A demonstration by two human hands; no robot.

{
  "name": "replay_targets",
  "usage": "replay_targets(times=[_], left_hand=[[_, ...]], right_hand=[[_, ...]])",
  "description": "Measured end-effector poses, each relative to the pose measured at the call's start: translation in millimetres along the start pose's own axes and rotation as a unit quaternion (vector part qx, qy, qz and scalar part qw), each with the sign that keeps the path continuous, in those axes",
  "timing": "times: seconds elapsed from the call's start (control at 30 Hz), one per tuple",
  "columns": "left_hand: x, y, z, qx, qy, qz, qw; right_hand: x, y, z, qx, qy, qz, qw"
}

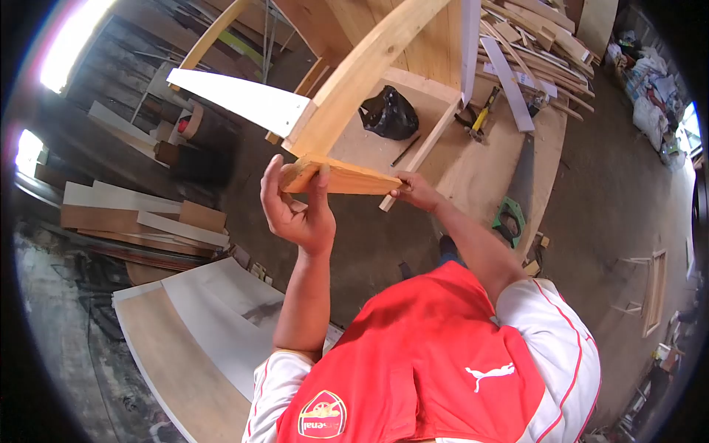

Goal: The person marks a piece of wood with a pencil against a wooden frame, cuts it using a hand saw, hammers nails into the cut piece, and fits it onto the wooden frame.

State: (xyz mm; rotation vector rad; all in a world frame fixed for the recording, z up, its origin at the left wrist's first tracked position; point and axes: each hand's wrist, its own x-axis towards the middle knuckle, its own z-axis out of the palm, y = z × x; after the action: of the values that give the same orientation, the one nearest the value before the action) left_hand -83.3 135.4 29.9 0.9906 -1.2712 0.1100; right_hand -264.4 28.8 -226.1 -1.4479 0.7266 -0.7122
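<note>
Pinching opposite ends, left hand [301, 214] and right hand [419, 193] hold a board [351, 178]. The frame [360, 75] looks partly joined; this board seems unfastened.

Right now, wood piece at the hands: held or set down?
Held: the left hand grips one end of the wood piece, the right hand the other. Whether it touches the curved rail: cannot tell.

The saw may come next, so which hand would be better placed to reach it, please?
Probably the right hand: it holds the end of the board nearer the saw; the left hand holds the other.
</note>
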Motion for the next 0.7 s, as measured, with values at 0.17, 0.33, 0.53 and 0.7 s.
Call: replay_targets(times=[0.17,0.33,0.53,0.7], left_hand=[[17,-10,-2,0.075,-0.025,0.099,0.992],[32,-12,8,0.146,-0.013,0.151,0.978],[43,-20,16,0.118,-0.030,0.127,0.984],[53,-25,21,0.120,-0.052,0.178,0.975]], right_hand=[[10,17,11,0.165,-0.007,-0.041,0.985],[20,24,6,0.138,-0.007,-0.036,0.990],[23,17,14,0.201,-0.015,-0.025,0.979],[27,17,7,0.170,-0.058,0.009,0.984]])
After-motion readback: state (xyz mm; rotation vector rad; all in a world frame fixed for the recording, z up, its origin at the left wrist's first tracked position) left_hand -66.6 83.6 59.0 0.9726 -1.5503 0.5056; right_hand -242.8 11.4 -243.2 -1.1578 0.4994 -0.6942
